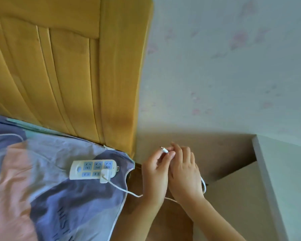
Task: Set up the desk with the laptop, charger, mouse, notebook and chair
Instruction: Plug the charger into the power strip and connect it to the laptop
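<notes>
hands: two, left hand (155, 173) and right hand (184, 173), fingers (171, 154) pinching one charger cable tip (164, 150); one power strip (92, 169) on bed.

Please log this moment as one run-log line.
charger: plugged into power strip on bed | cable connector: pinched by both hands, left, right

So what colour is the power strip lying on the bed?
White power strip with pale blue socket panels, seen in the head view.
</notes>
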Demonstrator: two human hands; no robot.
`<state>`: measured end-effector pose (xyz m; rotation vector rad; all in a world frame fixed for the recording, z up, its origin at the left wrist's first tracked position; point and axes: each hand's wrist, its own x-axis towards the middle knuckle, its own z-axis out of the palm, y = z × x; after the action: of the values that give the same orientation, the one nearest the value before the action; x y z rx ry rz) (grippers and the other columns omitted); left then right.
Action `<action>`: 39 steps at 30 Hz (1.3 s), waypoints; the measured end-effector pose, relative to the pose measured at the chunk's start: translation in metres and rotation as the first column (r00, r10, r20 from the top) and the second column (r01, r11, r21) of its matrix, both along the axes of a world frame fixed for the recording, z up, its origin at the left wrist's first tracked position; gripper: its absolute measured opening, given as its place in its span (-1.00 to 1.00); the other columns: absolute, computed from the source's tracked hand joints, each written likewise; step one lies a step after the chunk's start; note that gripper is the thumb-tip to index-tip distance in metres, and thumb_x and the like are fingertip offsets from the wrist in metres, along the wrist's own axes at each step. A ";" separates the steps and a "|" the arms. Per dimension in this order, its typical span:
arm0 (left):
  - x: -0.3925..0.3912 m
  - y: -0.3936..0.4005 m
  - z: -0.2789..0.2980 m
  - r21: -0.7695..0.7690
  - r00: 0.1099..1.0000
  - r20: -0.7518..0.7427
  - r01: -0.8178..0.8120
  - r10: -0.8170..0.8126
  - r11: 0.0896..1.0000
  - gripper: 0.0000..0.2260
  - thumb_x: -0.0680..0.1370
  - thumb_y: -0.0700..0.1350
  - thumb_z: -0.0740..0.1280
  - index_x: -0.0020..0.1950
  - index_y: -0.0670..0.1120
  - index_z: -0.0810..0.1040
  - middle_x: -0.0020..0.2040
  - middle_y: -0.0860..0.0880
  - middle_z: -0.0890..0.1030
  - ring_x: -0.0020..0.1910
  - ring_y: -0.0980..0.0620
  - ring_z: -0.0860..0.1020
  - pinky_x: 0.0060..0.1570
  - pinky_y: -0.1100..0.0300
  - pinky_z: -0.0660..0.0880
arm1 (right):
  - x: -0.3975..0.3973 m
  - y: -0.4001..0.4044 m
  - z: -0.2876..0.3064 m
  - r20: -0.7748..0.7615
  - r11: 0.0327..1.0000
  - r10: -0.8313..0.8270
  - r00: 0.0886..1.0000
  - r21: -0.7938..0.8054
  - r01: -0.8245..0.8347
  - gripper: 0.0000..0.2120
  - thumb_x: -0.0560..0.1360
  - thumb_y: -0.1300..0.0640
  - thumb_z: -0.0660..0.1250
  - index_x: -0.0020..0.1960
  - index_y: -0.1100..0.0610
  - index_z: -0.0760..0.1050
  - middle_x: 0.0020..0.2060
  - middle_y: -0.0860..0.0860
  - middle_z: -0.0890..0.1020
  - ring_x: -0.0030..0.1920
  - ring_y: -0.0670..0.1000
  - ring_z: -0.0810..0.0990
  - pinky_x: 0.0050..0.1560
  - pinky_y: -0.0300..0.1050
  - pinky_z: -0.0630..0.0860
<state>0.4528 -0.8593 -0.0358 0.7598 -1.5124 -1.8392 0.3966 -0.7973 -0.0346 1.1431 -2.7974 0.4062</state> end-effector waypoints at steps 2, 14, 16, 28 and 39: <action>-0.015 0.022 0.027 -0.030 0.996 0.002 0.086 -0.086 0.996 -0.88 0.56 -0.14 0.35 -0.02 0.01 0.68 -0.15 -0.01 0.72 -0.11 0.02 0.67 -0.06 0.10 0.57 | -0.012 0.032 0.025 -0.004 1.000 -0.021 1.000 0.019 0.021 -0.52 0.50 -0.01 0.09 0.37 0.14 0.33 0.18 0.03 0.50 0.10 0.08 0.52 -0.16 -0.05 0.54; -0.036 0.176 0.190 -0.139 0.834 -0.065 0.535 -0.547 0.833 -0.92 0.44 -0.12 0.45 -0.09 -0.03 0.64 -0.31 -0.03 0.68 -0.28 -0.01 0.66 -0.23 0.16 0.56 | -0.009 0.244 0.185 -0.182 0.963 -0.235 0.955 -0.175 0.203 -0.46 0.44 -0.22 0.23 0.35 -0.02 0.30 0.07 -0.10 0.58 0.14 0.00 0.51 0.27 0.18 0.33; -0.044 0.194 0.194 -0.179 0.778 -0.036 0.612 -0.627 0.770 -0.87 0.42 -0.02 0.43 -0.07 0.00 0.63 -0.31 -0.04 0.67 -0.27 -0.03 0.66 -0.18 0.08 0.58 | -0.001 0.269 0.192 -0.169 0.949 -0.292 0.941 -0.173 0.264 -0.46 0.44 -0.22 0.23 0.35 -0.02 0.29 0.10 -0.09 0.57 0.16 0.02 0.51 0.28 0.20 0.33; -0.055 0.250 0.101 -0.313 0.530 0.552 0.847 -0.643 0.429 -0.72 0.57 0.15 0.27 0.17 0.08 0.64 -0.04 0.08 0.70 -0.08 0.16 0.60 -0.14 0.21 0.50 | 0.013 0.372 0.128 -0.140 0.878 -0.424 0.895 0.180 0.444 -0.43 0.36 -0.13 0.39 0.30 0.06 0.38 0.09 0.04 0.57 0.09 0.11 0.55 0.18 0.36 0.34; -0.071 0.312 0.017 -0.109 0.449 0.700 0.836 -0.555 0.538 -0.85 0.56 0.06 0.31 -0.04 0.04 0.62 -0.28 0.09 0.63 -0.20 0.13 0.59 -0.11 0.08 0.52 | -0.050 0.439 0.049 -0.035 0.897 -0.155 0.987 0.414 0.156 -0.45 0.30 -0.11 0.48 0.21 0.11 0.50 0.07 0.10 0.59 0.02 0.12 0.61 0.07 0.37 0.44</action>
<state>0.3816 -0.5471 -0.0191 0.4808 -2.9560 -1.6956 0.3464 -0.3584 0.0141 0.9616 -3.0321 -0.2199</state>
